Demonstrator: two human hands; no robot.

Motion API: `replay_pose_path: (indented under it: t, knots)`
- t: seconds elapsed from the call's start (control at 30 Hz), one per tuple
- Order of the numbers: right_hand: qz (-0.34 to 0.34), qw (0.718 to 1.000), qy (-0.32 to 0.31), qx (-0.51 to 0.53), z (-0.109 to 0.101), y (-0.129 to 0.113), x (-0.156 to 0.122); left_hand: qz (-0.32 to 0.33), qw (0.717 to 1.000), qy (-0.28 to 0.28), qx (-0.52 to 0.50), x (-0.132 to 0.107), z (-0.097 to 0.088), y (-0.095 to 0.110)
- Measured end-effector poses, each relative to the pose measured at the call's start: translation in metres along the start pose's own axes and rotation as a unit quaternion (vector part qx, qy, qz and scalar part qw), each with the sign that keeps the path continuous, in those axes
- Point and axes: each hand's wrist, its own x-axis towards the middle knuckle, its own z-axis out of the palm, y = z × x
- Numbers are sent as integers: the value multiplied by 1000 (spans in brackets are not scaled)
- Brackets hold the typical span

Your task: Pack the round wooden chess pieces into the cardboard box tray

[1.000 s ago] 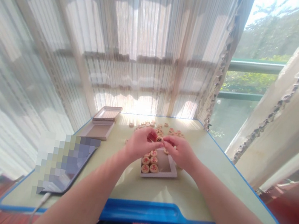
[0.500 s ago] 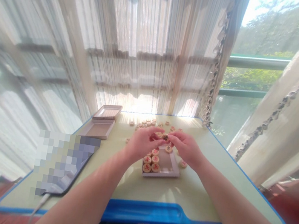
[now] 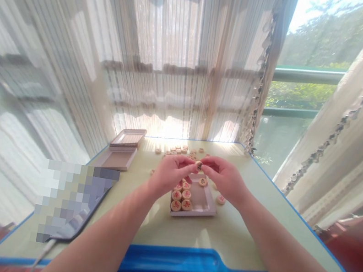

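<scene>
A round piece [image 3: 199, 166] is held in the air, tilted, its black-marked face turned toward the camera. Both grips are closed on it: it appears to be pinched between the fingertips of the left hand [image 3: 172, 171] and those of the right hand [image 3: 225, 178]. Step in hand, as judged: handling of this single piece above the far end of an open box [image 3: 204, 204]. For the next move, release by one hand while the pinch is kept by the other would be called for, with the disc levelled before any lowering; a slip at the rounded edge is judged possible. Below the grip, nearer the body, the box is seen to be shallow, thin-walled and cardboard-like. Red-marked pieces [image 3: 186, 195] are laid flat in two columns along its left side, some part-hidden by the left hand. A black-marked disc [image 3: 202, 182] lies flat just below the grip. To the right of the box, another red-marked disc [image 3: 221, 199] rests on the smooth, pale tabletop [image 3: 152, 228], which is bordered in blue plastic. Beyond the grip, loose pale discs [image 3: 178, 150], wood-like, are scattered; farther left, two shallow trays [image 3: 118, 159] are noted.
</scene>
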Motion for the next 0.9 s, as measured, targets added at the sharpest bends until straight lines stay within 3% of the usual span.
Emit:
replay_pose_path:
  t: [0.1,0.27,0.4,0.63,0.7,0.8,0.9]
  knots:
    - [-50,996,10,-68,-1,2,-1,-37,999,11,-33,1,1,0]
    - [-246,949,35,-196,-4,9,-3,-46,997,25,-54,2,1,1]
    - [-280,929,40,-238,-5,11,-4,-55,997,10,-58,1,2,1]
    - [-283,922,7,-266,-8,6,-6,-92,993,-32,-71,-1,4,1]
    - [-261,928,-4,-268,-11,4,-7,-87,994,-21,-68,1,4,0]
    - [-192,941,-66,-272,-16,3,-8,-66,994,67,-55,5,-3,-4]
    - [-111,936,-152,-297,-18,5,-9,-50,985,162,-12,10,-16,-10]
